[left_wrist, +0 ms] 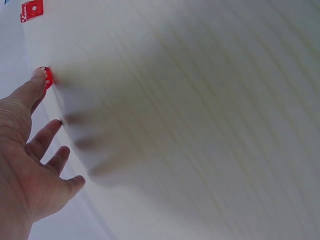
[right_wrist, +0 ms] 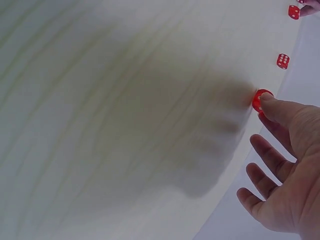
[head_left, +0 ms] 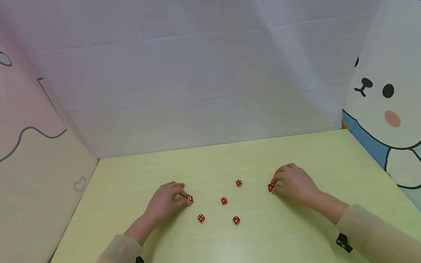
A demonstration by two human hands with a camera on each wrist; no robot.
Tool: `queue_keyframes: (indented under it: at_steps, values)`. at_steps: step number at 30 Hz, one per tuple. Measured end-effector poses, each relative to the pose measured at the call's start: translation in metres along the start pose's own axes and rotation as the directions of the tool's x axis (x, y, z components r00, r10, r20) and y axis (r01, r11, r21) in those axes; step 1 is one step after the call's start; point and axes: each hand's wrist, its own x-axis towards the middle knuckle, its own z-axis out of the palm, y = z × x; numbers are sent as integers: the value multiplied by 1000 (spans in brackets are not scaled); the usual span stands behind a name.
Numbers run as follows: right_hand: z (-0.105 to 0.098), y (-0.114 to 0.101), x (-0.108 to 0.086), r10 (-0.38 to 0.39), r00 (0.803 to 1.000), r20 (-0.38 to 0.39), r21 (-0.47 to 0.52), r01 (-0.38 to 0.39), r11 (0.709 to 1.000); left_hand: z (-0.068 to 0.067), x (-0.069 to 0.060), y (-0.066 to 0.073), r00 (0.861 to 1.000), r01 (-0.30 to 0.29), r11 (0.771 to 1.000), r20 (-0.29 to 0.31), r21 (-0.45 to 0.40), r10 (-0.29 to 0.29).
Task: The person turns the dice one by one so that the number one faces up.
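Between thumb and index finger, my left hand (head_left: 168,201) pinches a red die (head_left: 190,199) with white pips, at the left of a loose group of dice. The left wrist view shows that die (left_wrist: 47,78) partly covered by the thumb, the other fingers spread apart. On the right side, my right hand (head_left: 295,182) pinches another red die (head_left: 271,187). In the right wrist view the thumb hides part of this die (right_wrist: 257,101). Several more dice lie between the hands: one die (head_left: 239,183) farther back, one (head_left: 224,200) near the middle.
Two dice lie nearer the front, a left one (head_left: 201,218) and a right one (head_left: 236,220). All rest on a pale yellow table (head_left: 226,257). A whitish cloth wall (head_left: 205,88) rises behind it, with cartoon-printed panels (head_left: 396,73) at both sides.
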Motion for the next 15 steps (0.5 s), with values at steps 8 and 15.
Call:
queue_keyframes:
  at_steps: [8,15]
  values:
    - [1,0,-2,-24,1000,-16,-2,24,1000,-1,-2,1,1000,8,1000,4,-18,-8]
    - [1,1,-3,-27,1000,-16,5,27,1000,-2,-3,2,1000,18,999,6,-35,-18]
